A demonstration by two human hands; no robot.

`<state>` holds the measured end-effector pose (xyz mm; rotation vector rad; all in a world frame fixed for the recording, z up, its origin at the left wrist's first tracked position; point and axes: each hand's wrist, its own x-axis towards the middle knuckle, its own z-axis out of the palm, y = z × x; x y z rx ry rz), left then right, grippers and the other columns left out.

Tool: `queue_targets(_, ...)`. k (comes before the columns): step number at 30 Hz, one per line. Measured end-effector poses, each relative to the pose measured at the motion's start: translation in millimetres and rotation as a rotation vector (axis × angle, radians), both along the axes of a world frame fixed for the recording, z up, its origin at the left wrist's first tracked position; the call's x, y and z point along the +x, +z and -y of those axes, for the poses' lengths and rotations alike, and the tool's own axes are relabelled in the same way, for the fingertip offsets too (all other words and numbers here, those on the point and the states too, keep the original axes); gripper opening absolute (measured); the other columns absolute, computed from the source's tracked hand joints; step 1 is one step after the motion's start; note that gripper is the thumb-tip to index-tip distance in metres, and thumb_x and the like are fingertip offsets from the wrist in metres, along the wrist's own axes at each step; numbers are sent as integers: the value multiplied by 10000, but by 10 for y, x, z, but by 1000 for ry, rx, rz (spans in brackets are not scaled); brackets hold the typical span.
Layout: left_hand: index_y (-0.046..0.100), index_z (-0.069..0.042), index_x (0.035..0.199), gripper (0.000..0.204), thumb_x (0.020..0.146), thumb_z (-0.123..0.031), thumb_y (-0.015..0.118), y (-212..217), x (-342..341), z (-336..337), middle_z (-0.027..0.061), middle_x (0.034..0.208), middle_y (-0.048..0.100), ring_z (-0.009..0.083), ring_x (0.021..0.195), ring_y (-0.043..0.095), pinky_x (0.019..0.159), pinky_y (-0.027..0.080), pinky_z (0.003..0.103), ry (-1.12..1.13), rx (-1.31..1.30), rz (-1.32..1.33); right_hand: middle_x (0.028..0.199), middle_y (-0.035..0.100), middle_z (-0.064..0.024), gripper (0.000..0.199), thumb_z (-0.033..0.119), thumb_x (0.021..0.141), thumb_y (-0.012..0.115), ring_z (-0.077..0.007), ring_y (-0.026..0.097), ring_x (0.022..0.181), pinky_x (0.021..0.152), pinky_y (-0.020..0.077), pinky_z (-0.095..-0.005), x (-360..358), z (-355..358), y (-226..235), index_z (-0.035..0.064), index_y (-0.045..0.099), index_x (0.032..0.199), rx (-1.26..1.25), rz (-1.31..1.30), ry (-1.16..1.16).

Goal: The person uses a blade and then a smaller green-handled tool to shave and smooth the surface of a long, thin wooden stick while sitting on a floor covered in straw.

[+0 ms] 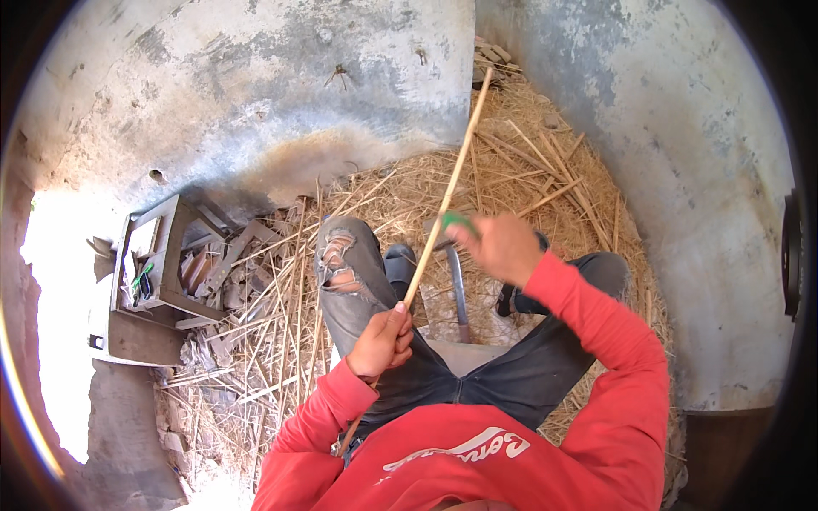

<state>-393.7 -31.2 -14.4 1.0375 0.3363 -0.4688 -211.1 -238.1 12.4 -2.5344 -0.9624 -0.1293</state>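
A long, pale wooden stick [461, 159] slants from beside my body up toward the far wall. My left hand [383, 343] is closed round its lower part, above my lap. Farther up, my right hand [508, 247] grips a small green object [460, 224] that meets or overlaps the stick; motion blur hides its exact kind. Between my legs lies a long tool [461, 294] with a grey shaft and a brown grip, its upper end partly hidden behind the stick and my hand.
Straw and shavings [545, 119] cover the floor around my feet, with loose sticks [558, 175] at the far right and more on the left. A small wooden cabinet [141, 336] stands at the left, beside scrap pieces. Worn plaster walls [256, 77] curve around me.
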Motion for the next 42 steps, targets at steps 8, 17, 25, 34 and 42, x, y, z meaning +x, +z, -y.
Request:
queue_targets(8,405,-109,808,386,1087,-370,347,-7,-34,-60,-42,562,274,66,424,221,387,226,238,7,124,69,528,582,-170,699,660,969,382,-366,609,488,500,497,-483,385,61,51,58,702,815,-91,141,-91)
queue_targets(17,404,-127,750,415,1078,-379,367,-144,-837,-388,-46,544,303,71,425,267,400,243,258,-100,143,-67,1023,682,-274,689,589,985,383,-430,653,971,830,491,-520,1884,1204,453,-12,717,1023,74,43,-916)
queue_targets(25,448,-110,693,469,1074,-376,381,-802,-823,-1715,-42,544,381,70,454,325,426,263,260,524,696,163,542,441,-121,805,700,964,365,-264,423,513,548,366,-423,1997,1702,336,-24,603,705,41,200,-717)
queue_targets(34,596,-36,785,519,1049,-438,401,-1872,-542,-2341,20,554,535,125,472,509,487,417,290,492,1161,121,520,275,-19,849,724,948,389,-139,277,490,499,281,-359,1603,1190,499,-55,652,738,149,202,-600)
queue_targets(42,183,-19,1547,883,940,-586,482,-3472,-1510,-2535,385,1490,301,523,1401,294,1167,259,532,57,1464,-445,748,594,-152,772,648,975,417,-253,608,723,730,481,-394,1497,1334,604,-63,662,1150,152,196,-541)
